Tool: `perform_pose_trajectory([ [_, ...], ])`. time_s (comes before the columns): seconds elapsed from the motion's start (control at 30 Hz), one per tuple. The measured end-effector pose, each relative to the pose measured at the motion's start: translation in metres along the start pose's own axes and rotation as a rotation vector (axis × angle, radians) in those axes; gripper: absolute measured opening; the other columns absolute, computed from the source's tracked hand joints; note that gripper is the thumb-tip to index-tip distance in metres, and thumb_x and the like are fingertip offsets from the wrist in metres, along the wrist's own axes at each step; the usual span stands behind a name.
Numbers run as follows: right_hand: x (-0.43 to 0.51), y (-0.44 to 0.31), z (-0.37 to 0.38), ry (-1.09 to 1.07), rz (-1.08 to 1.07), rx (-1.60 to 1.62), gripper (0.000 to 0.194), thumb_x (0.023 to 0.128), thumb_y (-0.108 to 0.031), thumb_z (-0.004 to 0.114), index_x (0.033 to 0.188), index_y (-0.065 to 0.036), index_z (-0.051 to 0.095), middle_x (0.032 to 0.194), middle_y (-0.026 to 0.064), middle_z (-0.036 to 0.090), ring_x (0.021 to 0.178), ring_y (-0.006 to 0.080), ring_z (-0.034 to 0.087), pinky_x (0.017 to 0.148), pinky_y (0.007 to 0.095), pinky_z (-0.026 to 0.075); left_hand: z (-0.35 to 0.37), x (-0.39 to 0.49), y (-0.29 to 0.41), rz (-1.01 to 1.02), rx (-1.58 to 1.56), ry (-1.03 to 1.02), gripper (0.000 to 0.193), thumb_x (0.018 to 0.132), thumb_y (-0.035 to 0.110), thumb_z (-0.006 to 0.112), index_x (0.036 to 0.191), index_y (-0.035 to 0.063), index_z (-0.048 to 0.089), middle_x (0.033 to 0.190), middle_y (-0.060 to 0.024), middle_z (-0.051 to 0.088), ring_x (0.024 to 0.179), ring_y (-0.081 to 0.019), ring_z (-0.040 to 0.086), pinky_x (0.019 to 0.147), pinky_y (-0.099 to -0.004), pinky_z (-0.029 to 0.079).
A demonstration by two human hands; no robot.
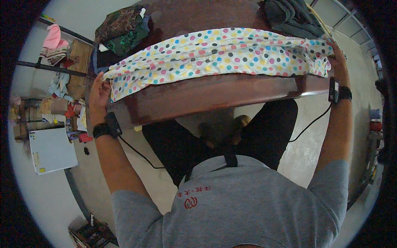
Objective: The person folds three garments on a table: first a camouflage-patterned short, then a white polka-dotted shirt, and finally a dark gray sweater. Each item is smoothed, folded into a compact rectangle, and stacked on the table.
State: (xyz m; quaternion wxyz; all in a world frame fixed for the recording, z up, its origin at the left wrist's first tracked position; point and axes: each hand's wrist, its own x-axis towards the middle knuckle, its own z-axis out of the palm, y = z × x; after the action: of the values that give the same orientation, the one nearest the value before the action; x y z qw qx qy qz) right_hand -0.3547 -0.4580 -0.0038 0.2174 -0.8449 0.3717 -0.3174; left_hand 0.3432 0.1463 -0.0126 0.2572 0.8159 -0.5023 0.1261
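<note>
A white cloth with many-coloured polka dots [217,54] lies stretched in a long, folded strip across the dark brown table [198,96], near its front edge. At the strip's left end, my left hand [101,90] pinches a corner between thumb and fingers. My right hand [338,55] grips the opposite end, where the fabric is bunched and creased; some of its fingers are hidden. Each wrist wears a black strap with a small cabled device.
Folded dark and green garments [124,31] are piled at the table's back left. A dark grey folded cloth [291,17] sits at the back right. Left of the table are a whiteboard [54,150] and a rack bar with a pink textile [53,37].
</note>
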Motion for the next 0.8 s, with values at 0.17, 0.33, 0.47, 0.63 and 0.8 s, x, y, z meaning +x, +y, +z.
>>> perform_pose_trajectory([
  [0.17, 0.018, -0.007, -0.003, -0.02, -0.052, 0.065, 0.055, 0.092, 0.0, 0.058, 0.145, -0.011, 0.05, 0.131, 0.0104, 0.06, 0.101, 0.0165, 0.059, 0.092, 0.0321, 0.048, -0.006, 0.017, 0.013, -0.078, -0.329, 0.041, 0.043, 0.098, 0.009, 0.06, 0.14, 0.0059, 0.053, 0.102, -0.0083, 0.064, 0.092, -0.0176, 0.061, 0.082, -0.0297, 0.052],
  [0.33, 0.022, -0.02, -0.002, 0.026, 0.002, 0.103, 0.05, 0.093, -0.005, 0.059, 0.143, -0.009, 0.052, 0.113, 0.0071, 0.064, 0.089, 0.0151, 0.057, 0.087, 0.0313, 0.048, -0.005, 0.023, 0.013, -0.292, -0.83, 0.172, 0.035, 0.094, 0.004, 0.067, 0.126, -0.0066, 0.061, 0.094, -0.0058, 0.062, 0.082, -0.013, 0.058, 0.07, -0.0239, 0.05],
  [0.47, 0.015, -0.037, -0.001, 0.046, 0.063, 0.109, 0.052, 0.091, -0.001, 0.056, 0.142, -0.007, 0.052, 0.108, 0.0054, 0.063, 0.088, 0.0137, 0.056, 0.083, 0.0298, 0.048, 0.0, 0.037, -0.005, -0.762, -1.642, 0.267, 0.033, 0.092, 0.002, 0.069, 0.123, -0.0056, 0.062, 0.091, -0.0057, 0.061, 0.078, -0.0128, 0.057, 0.067, -0.0235, 0.049],
  [0.63, -0.011, -0.037, 0.011, 0.092, 0.071, -0.116, 0.054, 0.087, 0.005, 0.056, 0.14, -0.007, 0.053, 0.116, 0.0072, 0.064, 0.095, 0.0166, 0.061, 0.085, 0.0293, 0.049, 0.01, 0.019, -0.021, -0.897, -1.548, 0.3, 0.034, 0.092, 0.004, 0.069, 0.124, -0.005, 0.062, 0.091, -0.0075, 0.061, 0.077, -0.014, 0.057, 0.065, -0.0251, 0.048],
  [0.8, -0.04, 0.008, 0.048, 0.14, 0.124, 0.038, 0.048, 0.088, -0.011, 0.066, 0.135, -0.009, 0.058, 0.122, 0.0078, 0.065, 0.101, 0.0203, 0.066, 0.087, 0.0315, 0.053, 0.041, -0.027, -0.017, -0.779, -1.317, 0.069, 0.034, 0.096, 0.013, 0.067, 0.127, -0.0008, 0.063, 0.09, -0.0036, 0.062, 0.079, -0.0111, 0.056, 0.066, -0.0231, 0.048],
])
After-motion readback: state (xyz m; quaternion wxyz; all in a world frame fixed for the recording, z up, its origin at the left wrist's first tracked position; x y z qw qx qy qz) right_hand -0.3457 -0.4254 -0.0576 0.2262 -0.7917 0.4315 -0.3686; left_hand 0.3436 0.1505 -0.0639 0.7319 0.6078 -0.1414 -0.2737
